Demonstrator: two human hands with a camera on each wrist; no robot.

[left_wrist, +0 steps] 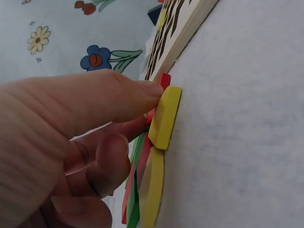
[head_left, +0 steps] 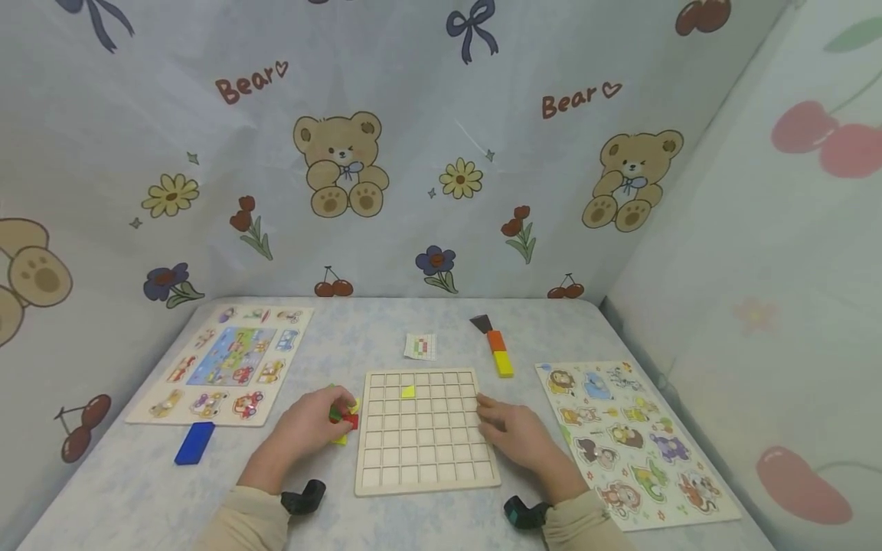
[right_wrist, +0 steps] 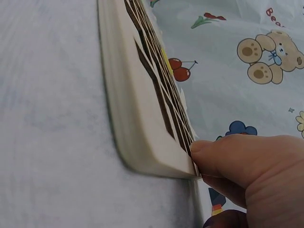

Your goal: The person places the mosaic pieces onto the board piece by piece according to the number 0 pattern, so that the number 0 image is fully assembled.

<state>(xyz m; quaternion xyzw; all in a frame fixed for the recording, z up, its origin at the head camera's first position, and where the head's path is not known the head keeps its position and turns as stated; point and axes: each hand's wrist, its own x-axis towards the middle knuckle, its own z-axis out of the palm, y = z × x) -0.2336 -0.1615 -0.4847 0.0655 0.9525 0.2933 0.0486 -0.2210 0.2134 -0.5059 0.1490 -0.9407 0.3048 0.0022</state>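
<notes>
The left hand (head_left: pixel 313 421) is bent over small flat coloured pieces at the left of the board, its fingertips at a red flat piece (left_wrist: pixel 165 80) and a thick yellow block-like piece (left_wrist: pixel 165 118) beside it; I cannot tell whether the thumb and finger have closed on either. A second yellow piece (left_wrist: pixel 152 190) and a green piece (left_wrist: pixel 133 216) lie beneath the fingers, bunched with the red one, which likely lets the hand pick among them without reaching far.

The right hand (head_left: pixel 513 432) is relaxed, not clenched, its fingertips against the right edge of the pale wooden board with a square grid (head_left: pixel 427 440). That touch probably steadies the board, which lies flat between the two hands, within easy reach of both.

One yellow square tile (head_left: pixel 409 392) sits in a cell at the far side of the grid. Just beyond the board, a small paper card with a coloured grid pattern (head_left: pixel 421 347) faces up, presumably so it can be consulted. To its right, a dark tapered piece (head_left: pixel 481 324), an orange block (head_left: pixel 495 341) and a yellow block (head_left: pixel 504 364) form a line.

Farther out, a blue rectangular block (head_left: pixel 195 443), a printed vehicle puzzle board (head_left: pixel 227 356) at left and a printed animal puzzle board (head_left: pixel 654 516) at right flank the middle, seemingly set aside.
</notes>
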